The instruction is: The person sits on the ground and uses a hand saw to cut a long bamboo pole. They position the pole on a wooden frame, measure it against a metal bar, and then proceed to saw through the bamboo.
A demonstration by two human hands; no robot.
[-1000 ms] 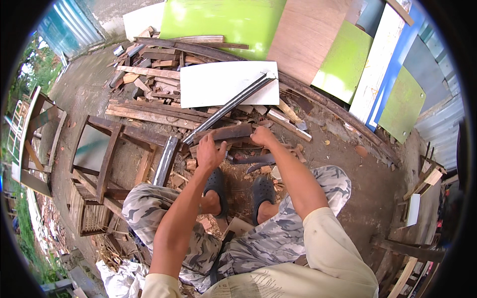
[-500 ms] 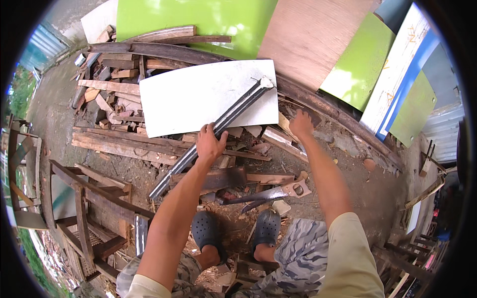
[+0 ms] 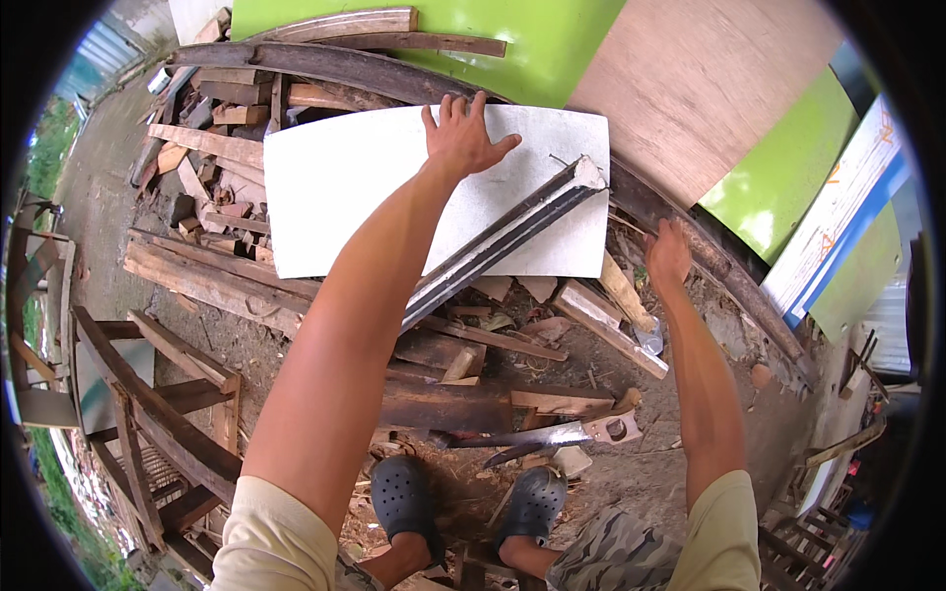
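Observation:
A white rectangular board (image 3: 335, 197) lies on the scrap wood ahead of me. My left hand (image 3: 465, 140) is spread over its far edge, fingers apart and holding nothing. Across the board's right part slants a long black-and-white bar (image 3: 498, 233), its far end pale and rough with a thin wire or nail sticking out. My left forearm hides its near end. My right hand (image 3: 669, 256) is to the right of the board, beside a long dark beam (image 3: 724, 261). Its fingers are curled, and what they grip, if anything, is hidden.
A handsaw (image 3: 572, 433) lies on wood pieces ahead of my shoes. Scrap timber (image 3: 212, 276) is heaped at the left, near a wooden chair frame (image 3: 148, 394). Green panels (image 3: 532, 49), a plywood sheet (image 3: 690, 89) and a blue-and-white panel (image 3: 838, 217) stand along the back.
My left hand has let go of the bar and moved up to the board's far edge. My right hand is further right, by the beam. The view has shifted.

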